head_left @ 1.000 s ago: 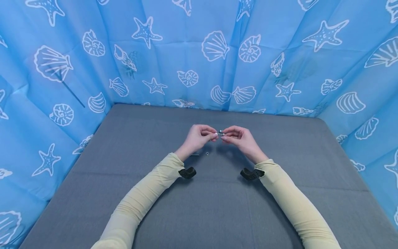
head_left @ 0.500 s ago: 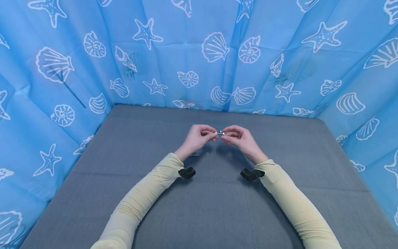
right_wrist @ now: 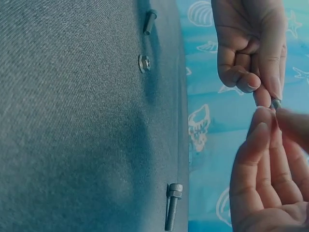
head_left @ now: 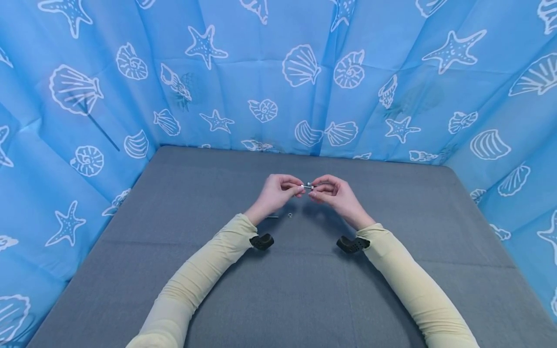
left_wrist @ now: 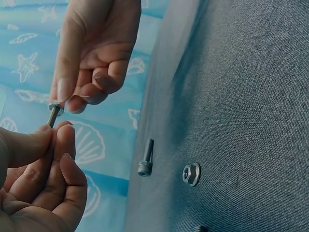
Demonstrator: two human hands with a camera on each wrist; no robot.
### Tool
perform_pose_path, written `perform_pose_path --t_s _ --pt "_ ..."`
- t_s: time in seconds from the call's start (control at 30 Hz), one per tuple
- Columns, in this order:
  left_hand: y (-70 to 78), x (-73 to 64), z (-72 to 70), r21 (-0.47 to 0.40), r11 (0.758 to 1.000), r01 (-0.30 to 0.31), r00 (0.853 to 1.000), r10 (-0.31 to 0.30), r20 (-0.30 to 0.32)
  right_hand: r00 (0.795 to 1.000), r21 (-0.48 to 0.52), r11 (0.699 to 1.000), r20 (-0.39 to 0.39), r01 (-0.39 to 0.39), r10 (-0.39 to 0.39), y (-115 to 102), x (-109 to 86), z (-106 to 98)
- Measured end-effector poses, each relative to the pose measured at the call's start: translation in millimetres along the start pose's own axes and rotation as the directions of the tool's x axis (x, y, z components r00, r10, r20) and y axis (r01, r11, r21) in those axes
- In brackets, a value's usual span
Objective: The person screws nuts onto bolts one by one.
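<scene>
Above the table my left hand [head_left: 280,191] pinches a small metal bolt [left_wrist: 52,119] between thumb and fingertips. Facing it, my right hand [head_left: 337,193] pinches a nut [left_wrist: 59,109] at the bolt's other end. The right wrist view mostly hides the held parts behind fingertips. On the tabletop below lies a flange nut [left_wrist: 191,174], with a loose bolt [right_wrist: 150,22] to its left in the head view. Farther back rests another bolt [right_wrist: 173,205] that carries a nut near its head; between my hands in the head view it shows only in part.
A grey cloth-covered table [head_left: 287,290] spreads under both arms. Blue curtains [head_left: 270,87] with white shell and starfish prints stand along its back and sides. Black wrist mounts [head_left: 262,241] stick out from both sleeves.
My right thumb and fingers have shifted slightly at the nut. Both arms, the held bolt and the loose pieces on the table stay in place.
</scene>
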State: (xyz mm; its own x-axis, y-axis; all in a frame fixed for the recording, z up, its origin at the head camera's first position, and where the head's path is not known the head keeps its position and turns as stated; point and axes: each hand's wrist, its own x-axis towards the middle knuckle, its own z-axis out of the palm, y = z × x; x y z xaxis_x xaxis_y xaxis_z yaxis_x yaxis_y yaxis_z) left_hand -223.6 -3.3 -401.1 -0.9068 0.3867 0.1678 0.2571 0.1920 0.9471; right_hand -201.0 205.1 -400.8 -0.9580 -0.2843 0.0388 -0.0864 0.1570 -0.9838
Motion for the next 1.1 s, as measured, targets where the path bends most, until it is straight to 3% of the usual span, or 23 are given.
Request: perform_pose_path --t_s 0.27,0.53,0.7,0.93,1.1 --pt "-1.6 0.3 0.6 -0.002 1.000 0.005 1.000 -0.005 -0.007 1.000 -0.059 0.998 -0.013 -0.019 0.018 -0.2 -0.2 2.1" --pt "-1.6 -1.3 0.5 0.014 1.000 0.003 1.000 -0.003 -0.010 1.000 -0.034 0.999 -0.012 0.026 -0.027 3.4 -0.4 0.5" --pt "-1.0 -1.5 1.0 -0.001 1.000 0.004 1.000 -0.004 -0.014 1.000 -0.054 0.998 -0.017 0.012 -0.013 3.1 -1.1 1.6" --pt "-1.7 -1.8 1.1 -0.008 1.000 0.004 1.000 -0.004 -0.019 0.999 -0.001 0.999 -0.019 0.042 -0.042 2.0 -2.1 3.2" --pt "-1.6 -2.1 1.4 -0.010 1.000 0.000 1.000 -0.001 -0.026 1.000 -0.056 0.998 -0.028 0.000 -0.002 2.1 -1.5 4.0"
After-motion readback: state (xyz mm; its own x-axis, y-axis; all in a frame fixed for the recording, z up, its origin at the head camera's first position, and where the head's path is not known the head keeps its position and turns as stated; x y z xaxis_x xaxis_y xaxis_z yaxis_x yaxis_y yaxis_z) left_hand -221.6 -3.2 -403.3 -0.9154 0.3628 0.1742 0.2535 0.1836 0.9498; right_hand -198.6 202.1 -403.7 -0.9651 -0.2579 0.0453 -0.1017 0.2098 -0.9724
